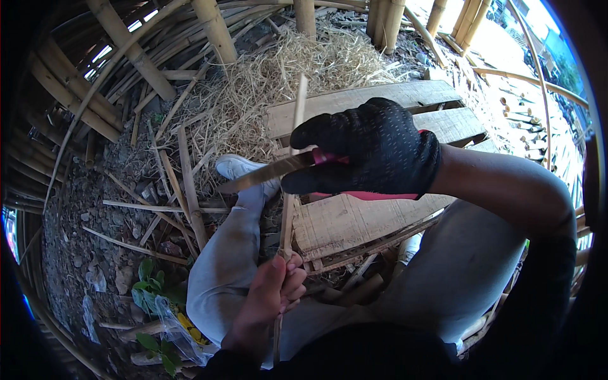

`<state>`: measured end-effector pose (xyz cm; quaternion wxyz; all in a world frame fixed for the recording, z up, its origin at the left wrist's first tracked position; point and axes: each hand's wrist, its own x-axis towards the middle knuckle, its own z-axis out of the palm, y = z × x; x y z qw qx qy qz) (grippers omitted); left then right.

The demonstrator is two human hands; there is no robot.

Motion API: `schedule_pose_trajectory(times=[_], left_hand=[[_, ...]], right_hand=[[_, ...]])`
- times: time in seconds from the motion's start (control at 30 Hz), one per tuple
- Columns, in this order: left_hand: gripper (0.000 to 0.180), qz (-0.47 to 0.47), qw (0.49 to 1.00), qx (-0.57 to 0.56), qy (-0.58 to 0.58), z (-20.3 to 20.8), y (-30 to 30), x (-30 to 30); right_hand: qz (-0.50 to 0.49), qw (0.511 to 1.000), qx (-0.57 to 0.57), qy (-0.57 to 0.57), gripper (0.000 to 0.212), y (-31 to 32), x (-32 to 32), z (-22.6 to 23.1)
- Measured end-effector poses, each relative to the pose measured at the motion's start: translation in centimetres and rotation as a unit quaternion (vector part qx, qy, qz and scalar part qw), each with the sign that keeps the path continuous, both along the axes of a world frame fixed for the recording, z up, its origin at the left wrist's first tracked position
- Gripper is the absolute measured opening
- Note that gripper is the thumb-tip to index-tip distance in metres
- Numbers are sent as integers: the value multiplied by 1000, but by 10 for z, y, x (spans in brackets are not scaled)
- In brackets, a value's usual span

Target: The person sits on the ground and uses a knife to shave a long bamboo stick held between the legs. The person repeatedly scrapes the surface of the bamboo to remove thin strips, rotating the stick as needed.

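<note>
My bare left hand (277,285) is closed round the lower part of a thin bamboo strip (287,226), which stands nearly upright between my legs. On my right hand (373,152) is a black dotted glove, closed round the pink handle of a knife (269,172). The blade points left and crosses the strip above my left hand. The gloved thumb and fingers lie close against the strip; whether they press on it I cannot tell. Behind both hands is a low wooden slat platform (354,221). My palm hides part of the handle.
Pale shavings (342,60) are heaped beyond the platform. Loose bamboo strips (187,190) lie on the stony ground at left. Upright bamboo poles (214,31) stand at the back. Near my left knee are a clear plastic bag (174,323) and green leaves (147,285). Cut bamboo pieces (529,126) lie at far right.
</note>
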<state>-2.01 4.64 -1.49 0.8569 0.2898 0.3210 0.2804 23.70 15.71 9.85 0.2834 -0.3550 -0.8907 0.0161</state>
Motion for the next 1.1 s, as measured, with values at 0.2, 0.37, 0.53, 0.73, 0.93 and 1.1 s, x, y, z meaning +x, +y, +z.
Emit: schedule_pose_trajectory(times=[0.2,0.37,0.53,0.73,0.93,1.1], left_hand=[[53,-34,982,137,125,0,9,-11],[51,-104,988,88,73,-22,16,-14],[45,-41,970,112,211,-23,3,-3],[42,-81,875,264,399,-16,12,-12],[33,-31,899,269,343,-9,14,-23],[29,92,890,293,338,5,8,-4]], right_hand=[[-68,985,-94,-126,54,3,5,15],[-67,967,-179,-166,55,0,-3,3],[-74,946,-221,-225,54,0,-5,-9],[-109,931,-241,-253,55,6,1,-30],[-104,951,-187,-222,46,12,2,-13],[-70,970,-127,-193,41,16,8,-14]])
